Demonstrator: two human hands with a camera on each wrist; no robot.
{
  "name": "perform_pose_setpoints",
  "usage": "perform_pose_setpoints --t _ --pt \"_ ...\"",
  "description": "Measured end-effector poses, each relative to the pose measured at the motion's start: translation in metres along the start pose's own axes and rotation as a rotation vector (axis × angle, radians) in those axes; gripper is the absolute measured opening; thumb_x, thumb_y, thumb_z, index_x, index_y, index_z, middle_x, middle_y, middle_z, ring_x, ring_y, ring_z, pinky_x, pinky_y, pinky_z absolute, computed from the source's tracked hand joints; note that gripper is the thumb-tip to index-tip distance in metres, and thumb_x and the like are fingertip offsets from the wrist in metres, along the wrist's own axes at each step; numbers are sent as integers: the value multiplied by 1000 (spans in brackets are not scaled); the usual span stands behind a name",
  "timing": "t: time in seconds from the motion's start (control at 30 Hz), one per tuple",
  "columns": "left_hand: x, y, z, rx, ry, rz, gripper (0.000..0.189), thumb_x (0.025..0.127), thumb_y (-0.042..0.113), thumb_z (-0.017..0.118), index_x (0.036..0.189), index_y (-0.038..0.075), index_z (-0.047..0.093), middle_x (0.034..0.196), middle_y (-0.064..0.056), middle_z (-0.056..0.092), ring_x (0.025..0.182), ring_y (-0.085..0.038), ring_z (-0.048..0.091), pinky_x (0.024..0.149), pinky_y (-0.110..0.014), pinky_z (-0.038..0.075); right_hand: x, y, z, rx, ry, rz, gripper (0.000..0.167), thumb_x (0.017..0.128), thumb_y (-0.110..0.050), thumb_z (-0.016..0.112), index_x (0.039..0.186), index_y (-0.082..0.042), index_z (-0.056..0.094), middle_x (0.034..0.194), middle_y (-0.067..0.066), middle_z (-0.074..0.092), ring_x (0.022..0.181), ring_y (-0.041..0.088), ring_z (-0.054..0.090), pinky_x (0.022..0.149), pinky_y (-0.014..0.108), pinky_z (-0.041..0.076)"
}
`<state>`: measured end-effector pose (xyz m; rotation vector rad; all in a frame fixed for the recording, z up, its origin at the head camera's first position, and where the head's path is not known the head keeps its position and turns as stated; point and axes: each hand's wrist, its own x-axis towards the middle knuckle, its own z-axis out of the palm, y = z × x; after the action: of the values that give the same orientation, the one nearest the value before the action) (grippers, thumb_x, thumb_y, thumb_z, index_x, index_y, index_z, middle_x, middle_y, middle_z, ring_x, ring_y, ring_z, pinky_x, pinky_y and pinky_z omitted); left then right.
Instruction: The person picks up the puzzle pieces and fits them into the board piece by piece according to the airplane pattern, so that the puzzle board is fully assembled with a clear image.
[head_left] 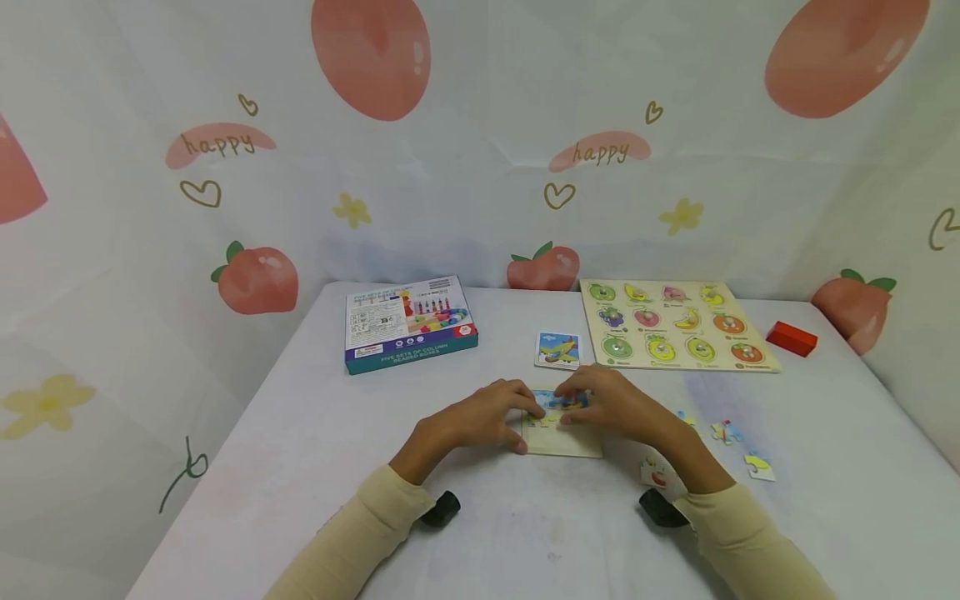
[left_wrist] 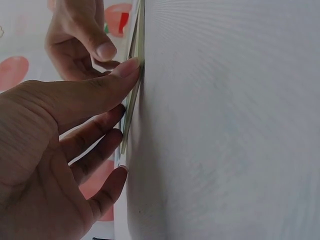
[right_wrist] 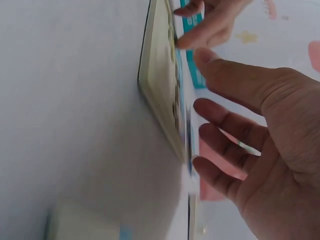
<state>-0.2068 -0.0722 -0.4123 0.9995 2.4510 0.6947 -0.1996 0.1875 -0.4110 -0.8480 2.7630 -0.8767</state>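
A small wooden puzzle board [head_left: 566, 443], partly filled with blue-and-yellow pieces along its far side, lies on the table before me. At its left edge my left hand [head_left: 487, 414] holds it, the thumb by the near corner and a forefinger over the top. In the left wrist view the thumb [left_wrist: 127, 68] meets the edge of the board [left_wrist: 131, 102]. My right hand [head_left: 611, 404] hovers with bent, relaxed fingers over the far right part. No piece shows between its fingertips in the right wrist view, where the board [right_wrist: 159, 65] lies beside them. Whether they touch it I cannot tell.
Several loose jigsaw pieces [head_left: 726, 432] lie to the right, one [head_left: 652, 475] near my right wrist. Behind the board are a picture card with an airplane [head_left: 558, 350], a fruit peg board [head_left: 678, 325] and a red block [head_left: 792, 338]. A bead-set box [head_left: 411, 325] lies back left.
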Motion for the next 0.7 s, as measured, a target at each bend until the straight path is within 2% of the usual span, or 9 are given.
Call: perform_pose_setpoints --t 0.4,0.7 --pt "0 0 -1 -13 -8 -23 51 90 22 87 139 21 72 142 0 59 139 -21 48 118 -42 42 -43 21 -21 9 116 77 32 90 -28 86 118 -15 78 120 -4 75 123 28 63 103 57 51" --pt "1 -2 0 -23 0 -20 51 89 22 88 138 21 73 141 1 60 138 -20 48 118 -41 42 -75 31 -37 -41 134 155 37 88 -31 89 120 -16 79 119 -3 75 119 26 62 99 52 53"
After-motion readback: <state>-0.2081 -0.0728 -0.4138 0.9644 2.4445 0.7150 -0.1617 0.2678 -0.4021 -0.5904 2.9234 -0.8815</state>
